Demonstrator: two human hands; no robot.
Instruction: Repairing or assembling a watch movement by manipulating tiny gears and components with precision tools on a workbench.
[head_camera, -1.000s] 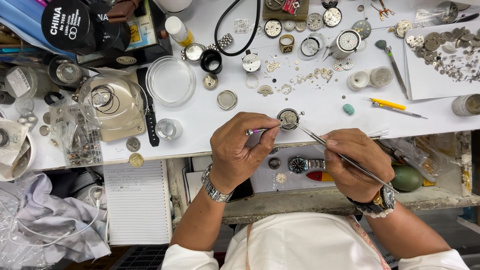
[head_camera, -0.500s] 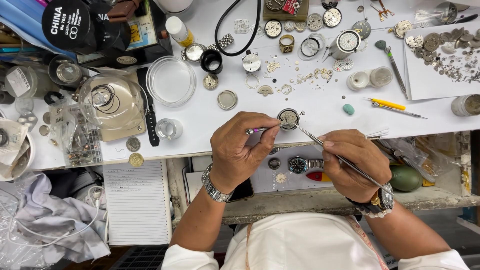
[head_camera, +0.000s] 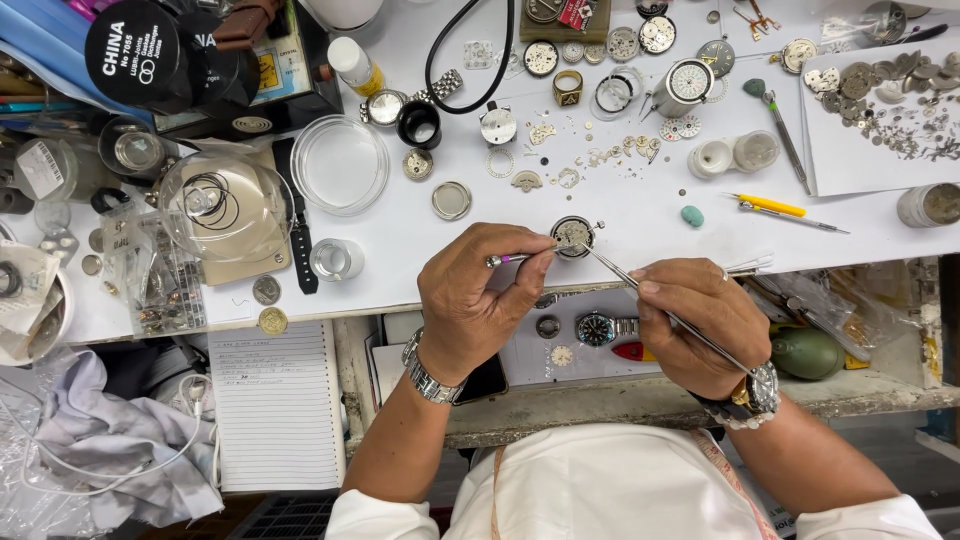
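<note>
Item: round watch movement (head_camera: 573, 236), on the white surface (head_camera: 400, 240) near its near edge, centre. My left hand (head_camera: 480, 300) pinches a thin purple-tipped tool (head_camera: 512, 259) against its left side; my right hand (head_camera: 700, 320) grips metal tweezers (head_camera: 650, 295), tips at its right rim. Loose gears (head_camera: 610, 155) lie farther off.

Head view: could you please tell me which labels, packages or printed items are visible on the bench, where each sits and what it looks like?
Black round lid: top left, white print.
Yellow-and-white label card: beside the lid, rectangular.
Small bottle: top, left of centre, white cap, yellow label.
White barcode sticker: far left, on a clear container.
Lined notepad: lower left, white with handwriting.
</note>
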